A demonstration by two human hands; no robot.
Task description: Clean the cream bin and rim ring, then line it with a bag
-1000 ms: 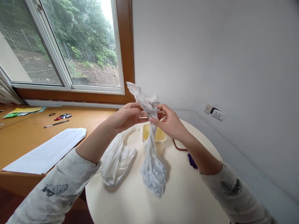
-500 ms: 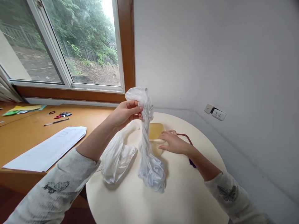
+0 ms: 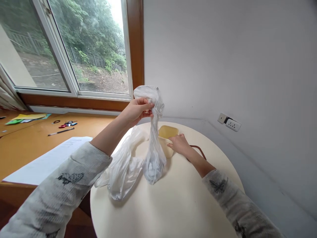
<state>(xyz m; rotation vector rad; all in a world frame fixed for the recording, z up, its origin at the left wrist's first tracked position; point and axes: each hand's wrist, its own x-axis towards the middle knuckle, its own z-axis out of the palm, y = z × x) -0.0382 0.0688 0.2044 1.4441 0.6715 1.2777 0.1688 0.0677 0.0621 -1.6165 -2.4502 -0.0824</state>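
Note:
My left hand pinches the twisted neck of a white plastic bag and holds it up, so the filled lower part hangs down over the round table. What is inside the bag is hard to make out. Behind it stands a yellowish plastic container, partly hidden by the bag. My right hand grips the container's near right rim, fingers closed over the edge. Left of the hanging bag, a second white plastic bag lies crumpled on the table.
The round cream table stands against a wooden desk with paper sheets, a pen and small coloured items. A brown strap lies right of the container. A socket is on the wall.
My left hand has risen slightly, and the bag's bottom has lifted and swung away from me. My right hand has closed on the container's rim, and the container has shifted slightly right.

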